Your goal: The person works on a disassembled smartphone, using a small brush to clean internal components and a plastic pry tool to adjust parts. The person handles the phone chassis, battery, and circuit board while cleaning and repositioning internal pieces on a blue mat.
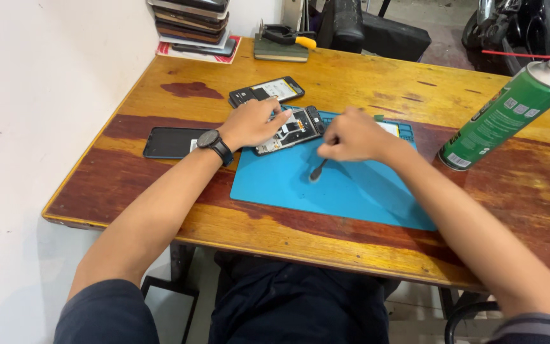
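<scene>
At the far left of the tabletop (160, 95) a dark phone (170, 143) lies flat and face up, just beside the person's wrist, which wears a black watch (214, 144); behind it, in the corner by the wall, stands a stack of phones (191, 22); another phone with a pale panel showing (266, 90) lies just beyond the left hand. The left hand (253, 122) rests palm down with its fingers (279, 118) pressed on the edge of an opened phone (291, 130), pinning it flat at the upper left corner of the blue work mat (345, 191); the back of this phone is off and its inner frame and boards show, so the opening-up looks already done, while the inside looks, by my reckoning, only partly worked over. Just right of it, the right hand (353, 135) is clenched around a small dark-handled tool (318, 171), whose tip touches the bare mat near the opened phone, apart from it; whether it is a brush or a driver I cannot tell. Behind the mat lies a pair of pliers with a yellow grip (288, 35) on a flat dark block; far right stands a green spray can (510, 109), tilted in this view, a thin red straw at its nozzle, touched by neither hand.
</scene>
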